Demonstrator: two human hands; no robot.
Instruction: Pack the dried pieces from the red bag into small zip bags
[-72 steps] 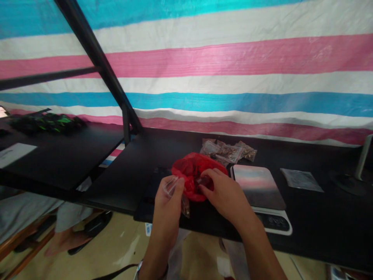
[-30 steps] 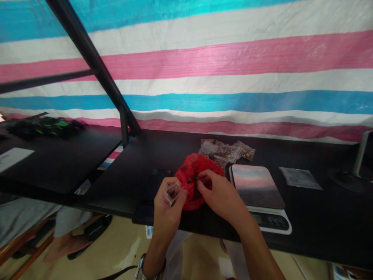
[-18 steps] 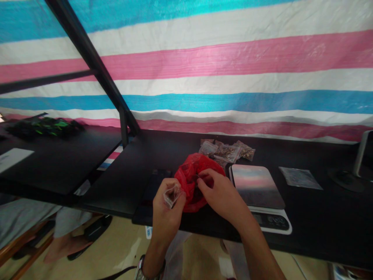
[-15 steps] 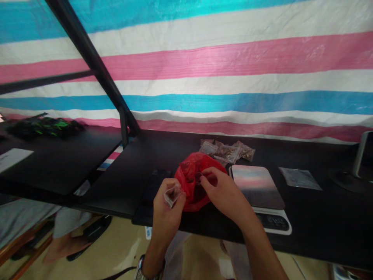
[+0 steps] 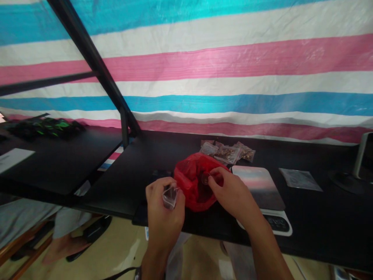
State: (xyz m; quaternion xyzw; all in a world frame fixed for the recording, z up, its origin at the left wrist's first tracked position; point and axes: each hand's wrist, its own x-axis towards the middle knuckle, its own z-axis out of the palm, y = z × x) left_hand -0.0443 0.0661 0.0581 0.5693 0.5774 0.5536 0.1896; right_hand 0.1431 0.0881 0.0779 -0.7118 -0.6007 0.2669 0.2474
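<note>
A red plastic bag (image 5: 192, 182) lies open on the black table (image 5: 320, 210) in front of me. My left hand (image 5: 163, 212) is closed on a small clear plastic bag (image 5: 169, 195), held just left of the red bag. My right hand (image 5: 230, 194) is above the red bag's right side, its fingertips pinching a small dark item (image 5: 205, 179) over the bag's opening. A digital scale (image 5: 259, 188) with a shiny platform stands right of the red bag, partly behind my right hand.
Several small filled clear packets (image 5: 229, 152) lie behind the red bag. A flat stack of clear bags (image 5: 300, 179) lies right of the scale, near a stand base (image 5: 348, 181). A black diagonal frame post (image 5: 96, 66) and a second black table (image 5: 58, 159) are left.
My right hand has lifted out of the red bag with a small item pinched in its fingertips. My left hand with the clear bag has shifted slightly left and down.
</note>
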